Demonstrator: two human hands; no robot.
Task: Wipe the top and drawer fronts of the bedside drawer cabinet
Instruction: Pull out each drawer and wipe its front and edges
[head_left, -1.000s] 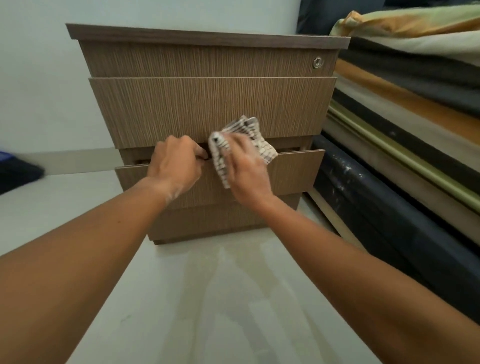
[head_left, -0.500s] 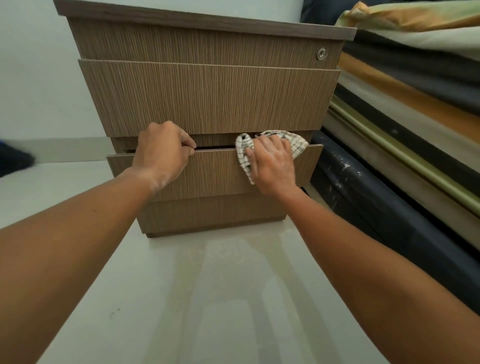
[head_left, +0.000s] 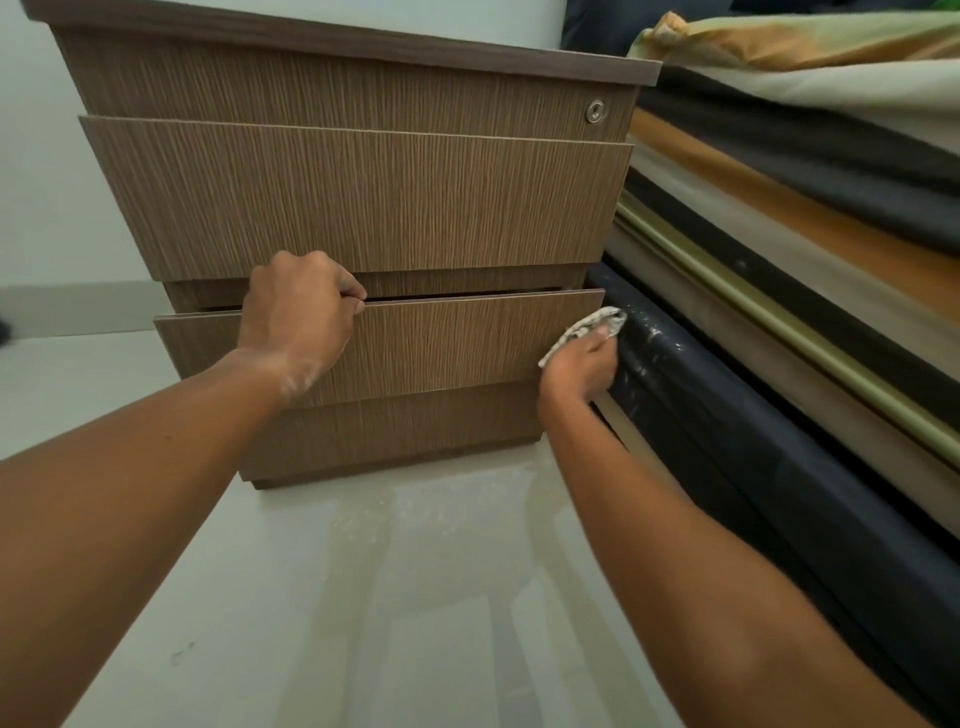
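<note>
— While the cloth (head_left: 597, 327) is bunched under the fingers of the right hand (head_left: 579, 371), where is it being pressed?

— Against the right-hand end of the lower drawer front (head_left: 447, 343), at its outer edge, in the narrow gap beside the dark bed base (head_left: 727, 415). The hand is clenched on the cloth; only a crumpled checked corner is seen above the knuckles.

— And the left hand (head_left: 296, 322)?

— Its fingers are hooked over the top lip of the same drawer front, closed on that edge. The drawer is held pulled slightly out, so a dark slot is left between it and the panel above.

— Which step is judged to be in hand?

— The wiping of the lower drawer front, at the far right end of a pass. Whether the upper drawer front (head_left: 363, 202), the locked top panel (head_left: 332, 88) and the cabinet top (head_left: 363, 41) are already wiped cannot be told from this view.

— What is called for next?

— Probably the cloth has to be drawn back left across the front, or run down the side edge. Care is needed at the gap: little room is left for the knuckles against the bed base. The drawer should be kept steady by the left hand, and those fingers must be shifted before the strip under them can be wiped.
</note>
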